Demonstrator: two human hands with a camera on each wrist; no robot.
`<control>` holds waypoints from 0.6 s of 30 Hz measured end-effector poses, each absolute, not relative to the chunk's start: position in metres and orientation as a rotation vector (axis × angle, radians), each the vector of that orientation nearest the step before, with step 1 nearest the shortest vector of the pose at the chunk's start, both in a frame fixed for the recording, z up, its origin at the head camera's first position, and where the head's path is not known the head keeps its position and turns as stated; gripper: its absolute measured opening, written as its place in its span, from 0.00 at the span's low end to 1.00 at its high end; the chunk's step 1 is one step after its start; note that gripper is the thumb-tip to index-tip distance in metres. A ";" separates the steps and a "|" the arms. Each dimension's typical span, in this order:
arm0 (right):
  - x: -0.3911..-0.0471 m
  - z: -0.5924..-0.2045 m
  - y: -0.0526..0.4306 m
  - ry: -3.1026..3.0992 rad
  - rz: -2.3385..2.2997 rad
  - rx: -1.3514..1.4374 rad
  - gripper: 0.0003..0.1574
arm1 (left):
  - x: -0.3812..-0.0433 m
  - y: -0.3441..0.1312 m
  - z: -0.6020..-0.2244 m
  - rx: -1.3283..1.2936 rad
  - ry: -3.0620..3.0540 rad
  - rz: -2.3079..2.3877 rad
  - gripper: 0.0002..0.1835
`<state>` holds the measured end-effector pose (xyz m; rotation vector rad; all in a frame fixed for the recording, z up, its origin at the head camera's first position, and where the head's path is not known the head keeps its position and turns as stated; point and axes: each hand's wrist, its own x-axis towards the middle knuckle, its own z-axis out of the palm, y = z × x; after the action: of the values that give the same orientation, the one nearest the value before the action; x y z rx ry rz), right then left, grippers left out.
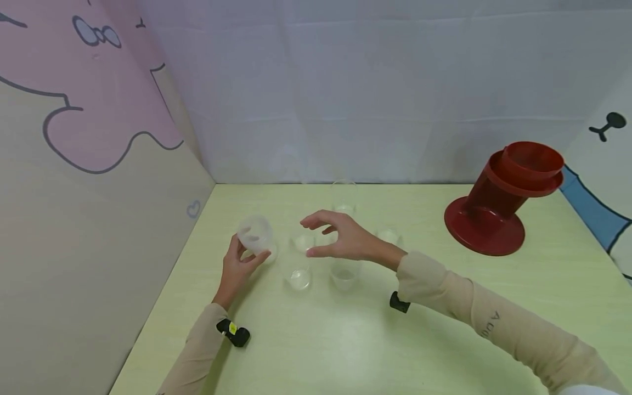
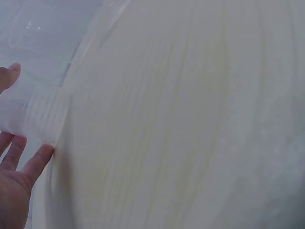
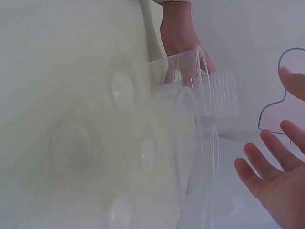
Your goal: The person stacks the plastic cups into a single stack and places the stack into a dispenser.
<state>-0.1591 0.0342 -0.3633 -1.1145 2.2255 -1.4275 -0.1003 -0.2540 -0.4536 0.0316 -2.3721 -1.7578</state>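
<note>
On the left of the head view my left hand (image 1: 239, 269) grips a tilted stack of clear plastic cups (image 1: 257, 235), thumb on one side and fingers on the other. The ribbed stacked rims of these cups (image 2: 47, 114) show in the left wrist view. Right of it, my right hand (image 1: 345, 237) hovers above the table with fingers spread and curved, holding nothing. Single clear cups stand around and below it: a front-left cup (image 1: 299, 280), a front-right cup (image 1: 344, 276), a back cup (image 1: 344, 197) and others. The right wrist view shows my right hand (image 3: 281, 183) beside the cup rims.
A pale wooden table (image 1: 321, 345) lies under everything. At the right stands a red cylindrical container (image 1: 498, 189) on a wide round base, with another red round piece in its top. A white cloth wall (image 1: 395, 93) closes the back; printed panels flank the sides.
</note>
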 end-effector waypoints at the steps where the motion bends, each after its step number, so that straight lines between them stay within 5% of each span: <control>1: -0.159 -0.364 0.035 2.226 -1.431 -1.114 0.34 | -0.100 -0.254 -0.454 0.031 -2.375 -1.755 0.41; 18: -0.151 -0.371 0.052 2.213 -1.513 -1.076 0.36 | -0.100 -0.254 -0.454 0.033 -2.382 -1.754 0.41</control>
<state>-0.1512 0.0516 -0.3714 -1.0762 2.2132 -1.5134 -0.0999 -0.2544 -0.4541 0.0332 -2.3822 -1.7543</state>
